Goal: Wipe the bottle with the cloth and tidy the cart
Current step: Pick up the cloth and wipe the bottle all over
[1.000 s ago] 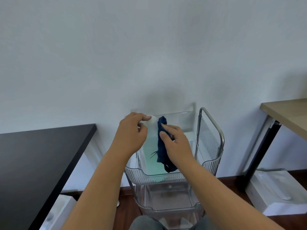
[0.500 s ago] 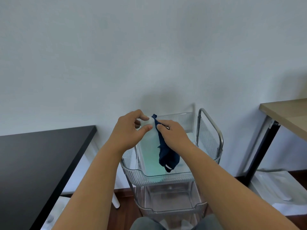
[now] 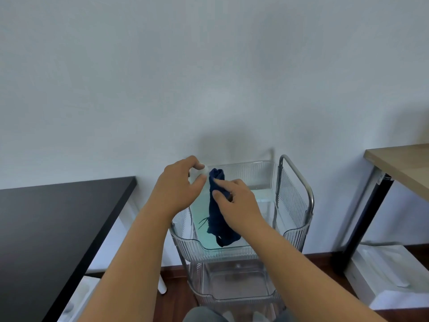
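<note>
Pinching the white cap end of the pale, translucent plastic bottle point(image 3: 199, 206), left hand point(image 3: 177, 191) with thumb and forefinger curled round it, steadying it upright over the top tray. Pressing the dark navy cloth point(image 3: 217, 205) against the bottle's side at 3 o'clock of that grip, right hand point(image 3: 236, 206) with thumb and fingers clenched on the fabric. Bunched above the right fingertips at 12 o'clock, hanging loose below toward 6 o'clock, frayed threads trailing off toward 7.

Compared with half a second ago: right hand lower on the bottle, more cloth heaped at the top, grip shifted from the neck down toward the body. Probably a downward wiping stroke, so still mid-wipe, tidying not begun.

Beneath both hands, clear ribbed plastic cart point(image 3: 294, 235) with a metal frame, handle at 2 o'clock, lower trays visible through the top one. Farther out: black tabletop point(image 3: 46, 219) at 9 o'clock, light wooden desk point(image 3: 404, 166) at 3 o'clock, white wall point(image 3: 209, 77) behind.
</note>
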The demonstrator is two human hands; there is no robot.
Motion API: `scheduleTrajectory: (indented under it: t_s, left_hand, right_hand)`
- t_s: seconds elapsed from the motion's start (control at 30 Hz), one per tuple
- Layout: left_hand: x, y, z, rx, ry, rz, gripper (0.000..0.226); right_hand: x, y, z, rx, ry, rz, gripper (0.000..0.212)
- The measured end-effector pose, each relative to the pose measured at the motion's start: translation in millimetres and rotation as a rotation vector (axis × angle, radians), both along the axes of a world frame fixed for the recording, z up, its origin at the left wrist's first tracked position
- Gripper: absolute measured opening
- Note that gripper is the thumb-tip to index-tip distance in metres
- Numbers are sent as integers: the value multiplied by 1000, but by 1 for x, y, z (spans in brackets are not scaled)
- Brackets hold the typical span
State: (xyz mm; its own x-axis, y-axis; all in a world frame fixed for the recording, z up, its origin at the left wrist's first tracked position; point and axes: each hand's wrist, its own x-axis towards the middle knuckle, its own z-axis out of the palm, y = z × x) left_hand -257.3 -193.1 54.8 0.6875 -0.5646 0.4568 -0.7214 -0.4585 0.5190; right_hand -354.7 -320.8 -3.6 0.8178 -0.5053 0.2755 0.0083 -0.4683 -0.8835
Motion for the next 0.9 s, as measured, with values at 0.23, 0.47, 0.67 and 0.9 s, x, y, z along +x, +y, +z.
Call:
scheduleTrajectory:
  t_s: [0.23, 0.47, 0.67, 0.9]
  left_hand:
    - [4, 1, 9, -5, 94, -53, 13]
    - [5, 7, 4, -148, 257, -233, 12]
    - [2, 6, -7, -174, 253, -226, 14]
    - [1, 4, -15, -300, 138, -184, 25]
  right_hand:
    - [14, -15, 20, -12, 88, 16, 33]
    - [28, -41, 46, 330, 209, 231, 22]
    - [9, -27, 12, 443, -5, 133, 27]
    - [20, -20, 23, 9, 45, 66, 29]
